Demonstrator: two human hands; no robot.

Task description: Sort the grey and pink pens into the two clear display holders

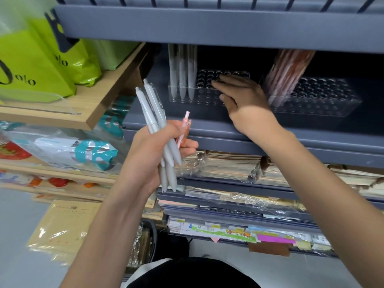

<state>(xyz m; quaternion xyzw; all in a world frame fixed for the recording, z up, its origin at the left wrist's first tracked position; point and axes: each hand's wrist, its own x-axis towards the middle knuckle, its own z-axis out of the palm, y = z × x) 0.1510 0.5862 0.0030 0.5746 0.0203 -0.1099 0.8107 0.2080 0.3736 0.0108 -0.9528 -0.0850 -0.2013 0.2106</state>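
Note:
My left hand (154,151) is shut on a bundle of grey pens (156,119) plus one pink pen (184,129), held below the grey shelf's front edge. Two clear display holders stand on that shelf. The left holder (204,96) has three grey pens (182,73) upright at its left end. The right holder (324,100) has several pink pens (286,73) leaning at its left end. My right hand (243,96) reaches over the left holder, fingers extended flat and pointing left, with nothing visible in it; it hides the holder's right end.
The grey metal shelf (207,129) has a low upper shelf (207,26) above the holders. Green bags (35,65) sit on a wooden shelf at the left. Stacks of wrapped notebooks (228,167) fill the shelves below.

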